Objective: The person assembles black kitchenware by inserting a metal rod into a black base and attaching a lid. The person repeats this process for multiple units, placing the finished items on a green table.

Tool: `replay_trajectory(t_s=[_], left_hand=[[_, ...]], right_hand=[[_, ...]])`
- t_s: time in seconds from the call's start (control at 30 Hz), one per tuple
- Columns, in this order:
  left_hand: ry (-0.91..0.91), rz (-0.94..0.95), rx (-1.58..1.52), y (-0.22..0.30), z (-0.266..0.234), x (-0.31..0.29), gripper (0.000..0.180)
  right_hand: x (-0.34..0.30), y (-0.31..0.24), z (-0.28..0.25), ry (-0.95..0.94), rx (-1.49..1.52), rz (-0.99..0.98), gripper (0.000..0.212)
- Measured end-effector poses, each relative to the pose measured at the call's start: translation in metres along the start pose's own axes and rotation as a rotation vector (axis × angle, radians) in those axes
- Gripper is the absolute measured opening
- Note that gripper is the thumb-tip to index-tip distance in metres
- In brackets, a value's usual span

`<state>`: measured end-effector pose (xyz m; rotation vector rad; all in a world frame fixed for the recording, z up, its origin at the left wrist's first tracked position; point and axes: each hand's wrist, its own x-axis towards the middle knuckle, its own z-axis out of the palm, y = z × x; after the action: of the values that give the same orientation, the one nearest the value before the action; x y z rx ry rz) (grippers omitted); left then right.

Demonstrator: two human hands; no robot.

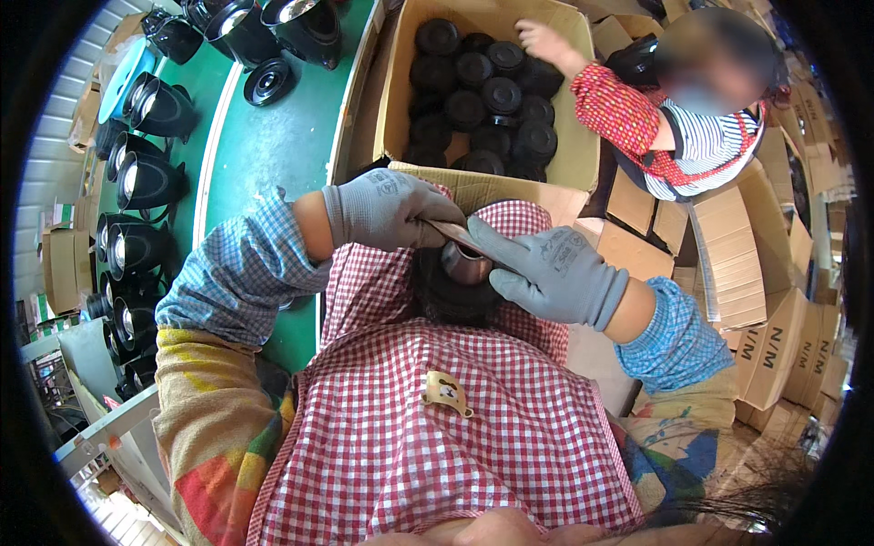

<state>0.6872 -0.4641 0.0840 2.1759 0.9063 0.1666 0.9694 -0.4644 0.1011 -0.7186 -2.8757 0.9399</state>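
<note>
Both gloved hands meet over my lap. My left hand [387, 211] is closed on one end of a narrow flat blade-like strip [462, 237]. My right hand [555, 273] grips its other end, with the forefinger stretched along it. Under the strip, a dark round part with a shiny metallic collar [466, 266] rests between my knees on the red checked apron [446, 437]. The strip lies across or just above the collar; whether they touch I cannot tell. My fingers partly hide both, so the strip's exact kind is unclear.
A cardboard box [393, 100] of black round lids [501, 95] stands ahead. On the left, a green workbench [273, 136] carries rows of black kettle-like bodies [146, 180] and one loose lid [269, 83]. A co-worker's hand [546, 44] reaches over the box. Cartons [769, 355] crowd the right.
</note>
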Motion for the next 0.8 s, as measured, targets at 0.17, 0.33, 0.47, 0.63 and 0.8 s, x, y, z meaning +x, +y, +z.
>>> replay_trajectory(t_s=[0.17, 0.33, 0.47, 0.63, 0.8], left_hand=[[-0.066, -0.084, -0.216, -0.004, -0.002, 0.001, 0.036], [-0.108, -0.211, -0.284, -0.016, -0.003, 0.021, 0.039], [0.101, -0.060, -0.130, -0.057, 0.022, 0.046, 0.037], [-0.143, -0.043, -0.134, -0.046, 0.017, 0.117, 0.029], [0.874, 0.142, 0.149, -0.065, 0.032, 0.063, 0.025]], right_hand=[[0.023, 0.005, -0.027, -0.214, -0.046, -0.006, 0.057], [0.015, 0.031, 0.018, 0.142, -0.160, -0.134, 0.063], [0.020, 0.023, 0.022, 0.115, -0.164, -0.150, 0.073], [0.057, -0.037, 0.039, 0.047, 0.138, -0.273, 0.082], [0.059, 0.016, 0.051, 0.273, 0.899, -0.224, 0.086]])
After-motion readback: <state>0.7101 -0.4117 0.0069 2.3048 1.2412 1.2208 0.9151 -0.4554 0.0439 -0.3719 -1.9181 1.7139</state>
